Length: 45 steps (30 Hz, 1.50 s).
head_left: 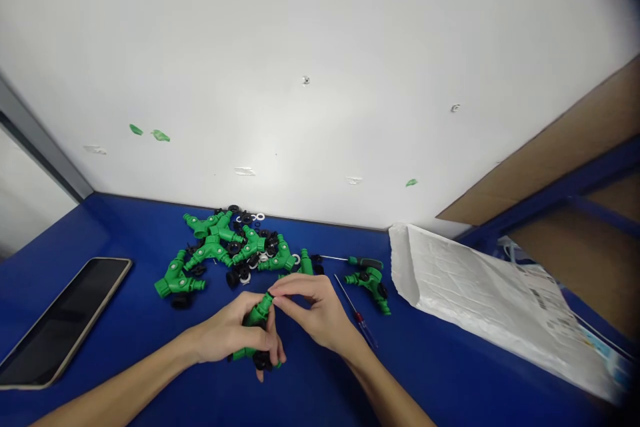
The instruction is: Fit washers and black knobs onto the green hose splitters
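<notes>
Green plastic of a Y-shaped hose splitter (256,317) sits in the left grip (227,332), its fingers curled closed around the body, while the right grip (317,310) pinches the splitter's upper end between thumb and fingertips. The long axis slants from that pinched end, at upper right, down to a black coupling nut (263,360) at lower left; the left grip wraps more of it. Both hands are over the near part of the blue worktop (430,360). Ahead lies a heap of more splitters (210,247), black nuts and white washers (255,217). A red-handled screwdriver (357,315) lies just beside the right grip, a white paper bag (465,287) further right, and a phone (65,323) well left.
</notes>
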Each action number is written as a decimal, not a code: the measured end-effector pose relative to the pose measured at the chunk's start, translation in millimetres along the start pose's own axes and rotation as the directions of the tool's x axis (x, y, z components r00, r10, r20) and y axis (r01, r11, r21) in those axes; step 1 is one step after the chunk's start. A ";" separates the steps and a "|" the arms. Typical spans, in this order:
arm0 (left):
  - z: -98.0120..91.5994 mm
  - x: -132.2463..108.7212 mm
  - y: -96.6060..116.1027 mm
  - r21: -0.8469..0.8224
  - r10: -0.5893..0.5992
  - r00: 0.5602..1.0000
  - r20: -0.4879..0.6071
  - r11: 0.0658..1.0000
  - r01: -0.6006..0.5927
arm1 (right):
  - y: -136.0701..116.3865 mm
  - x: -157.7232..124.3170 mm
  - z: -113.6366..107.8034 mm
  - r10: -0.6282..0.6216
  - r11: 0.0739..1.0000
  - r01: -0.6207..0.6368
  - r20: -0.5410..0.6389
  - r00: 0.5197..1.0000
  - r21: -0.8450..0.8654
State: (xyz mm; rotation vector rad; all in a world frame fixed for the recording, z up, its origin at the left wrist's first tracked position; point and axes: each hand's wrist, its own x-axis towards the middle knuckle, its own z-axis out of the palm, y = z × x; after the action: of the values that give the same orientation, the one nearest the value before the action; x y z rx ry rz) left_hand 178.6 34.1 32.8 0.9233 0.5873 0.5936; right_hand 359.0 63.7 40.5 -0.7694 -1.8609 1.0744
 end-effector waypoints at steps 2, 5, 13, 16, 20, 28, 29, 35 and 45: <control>-0.9 -1.0 -0.4 0.000 -0.001 1.000 0.006 1.000 0.001 | 0.3 -2.1 2.3 -0.014 1.000 0.014 -0.016 1.000 0.000; -2.4 -2.3 -1.8 0.010 -0.016 1.000 -0.008 1.000 0.016 | -0.4 -4.3 6.9 -0.013 1.000 0.013 -0.015 1.000 -0.015; -2.6 -5.8 -5.6 -0.031 -0.026 0.999 0.033 0.999 0.027 | -0.3 -6.8 9.3 -0.040 0.999 0.041 0.051 0.998 -0.020; -2.7 -8.5 -2.5 -0.024 -0.033 0.997 0.072 0.999 0.034 | 1.1 -8.0 7.6 -0.101 0.994 0.103 0.058 0.993 -0.029; -3.9 -11.3 -1.3 -0.025 -0.058 0.991 0.118 0.998 0.061 | -2.9 -8.3 5.3 -0.171 0.980 0.182 0.133 0.976 -0.077; -6.7 -10.9 -4.2 -0.060 -0.049 0.990 0.136 0.997 0.057 | -4.1 -11.9 7.8 -0.238 0.959 0.249 0.091 0.967 -0.134; -6.6 -10.9 -3.6 -0.062 -0.049 0.990 0.133 0.996 0.057 | -3.6 -12.4 8.3 -0.249 0.956 0.259 0.082 0.965 -0.139; -2.3 -13.5 -2.7 -0.024 -0.040 0.995 0.091 0.999 0.042 | -2.5 -15.1 11.3 -0.282 0.953 0.282 0.012 0.959 -0.109; 3.7 -19.1 -6.7 0.227 0.214 0.957 -0.195 0.959 -0.168 | 2.9 -11.3 16.4 -0.164 0.986 0.166 -0.096 0.982 0.010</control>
State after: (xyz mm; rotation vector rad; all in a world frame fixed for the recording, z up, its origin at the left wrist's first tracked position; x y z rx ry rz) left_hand 169.3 15.7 32.8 1.1297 0.7731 0.8274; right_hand 350.1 49.7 29.2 -0.6326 -1.7981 0.9326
